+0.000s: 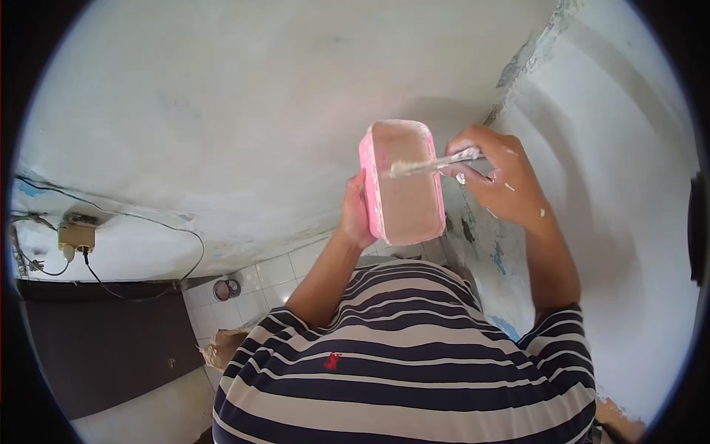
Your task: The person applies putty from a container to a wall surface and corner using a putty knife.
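A pink rectangular plastic tub (pixel 374 194) with rounded corners is held up in front of my chest, its rim smeared with white. Pale, creamy paint (pixel 409 207) covers its inside. My left hand (pixel 356 213) grips the tub's left side, the thumb along the wall and the other fingers hidden beneath. In my right hand (pixel 497 174), spotted with white, a paintbrush (pixel 436 164) is pinched by its handle and lies nearly level. The brush's coated bristles are over the tub's opening; whether they touch the paint I cannot tell.
Patchy plastered wall (pixel 259 111) rises ahead, meeting a white wall (pixel 614 185) on the right at a cracked corner. A socket box (pixel 77 237) with plugs and hanging cable is at left, above a dark panel (pixel 111 348). A round container (pixel 222 289) sits on the white-tiled floor (pixel 255 305).
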`<state>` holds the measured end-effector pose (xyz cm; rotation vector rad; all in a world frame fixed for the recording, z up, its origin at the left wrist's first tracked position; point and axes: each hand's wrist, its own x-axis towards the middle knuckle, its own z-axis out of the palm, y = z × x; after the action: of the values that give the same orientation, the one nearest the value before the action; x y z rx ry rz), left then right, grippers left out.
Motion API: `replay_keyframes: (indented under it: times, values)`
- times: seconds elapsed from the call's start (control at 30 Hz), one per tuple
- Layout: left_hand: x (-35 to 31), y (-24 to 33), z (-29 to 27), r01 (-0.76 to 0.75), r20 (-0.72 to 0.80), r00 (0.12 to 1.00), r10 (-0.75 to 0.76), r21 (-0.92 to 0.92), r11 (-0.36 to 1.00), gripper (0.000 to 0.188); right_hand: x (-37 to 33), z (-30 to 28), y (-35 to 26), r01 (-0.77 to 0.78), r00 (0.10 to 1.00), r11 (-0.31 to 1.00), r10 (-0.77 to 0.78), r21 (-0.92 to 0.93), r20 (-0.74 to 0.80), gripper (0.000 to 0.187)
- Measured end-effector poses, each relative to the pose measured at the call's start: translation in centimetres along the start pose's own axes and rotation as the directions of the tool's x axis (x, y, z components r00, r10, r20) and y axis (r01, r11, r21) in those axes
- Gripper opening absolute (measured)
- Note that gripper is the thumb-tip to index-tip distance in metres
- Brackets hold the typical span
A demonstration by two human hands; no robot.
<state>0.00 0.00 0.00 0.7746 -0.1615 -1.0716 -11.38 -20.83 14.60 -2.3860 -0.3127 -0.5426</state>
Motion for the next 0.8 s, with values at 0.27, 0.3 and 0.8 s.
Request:
replay_keyframes:
  times: [0.27, 0.3, 0.8]
  values:
    - [-3.6, -0.9, -1.1, -0.361, -0.280, 0.904, 0.323, -0.092, 0.928, 0.071, -0.6, 7.8, -3.7, -0.433, 0.763, 0.794, 0.575, 0.427, -0.296, 0.020]
    - [-3.3, -1.5, -0.8, -0.369, -0.283, 0.901, 0.330, -0.095, 0.925, 0.071, -0.8, 7.4, -3.7, -0.494, 0.764, 0.812, 0.576, 0.310, -0.291, 0.020]
    - [7.8, -10.4, 0.0, -0.576, -0.314, 0.776, 0.547, 0.002, 0.818, 0.075, -2.0, 6.0, 7.2, -0.374, 0.920, 0.927, 0.370, -0.009, -0.132, 0.029]
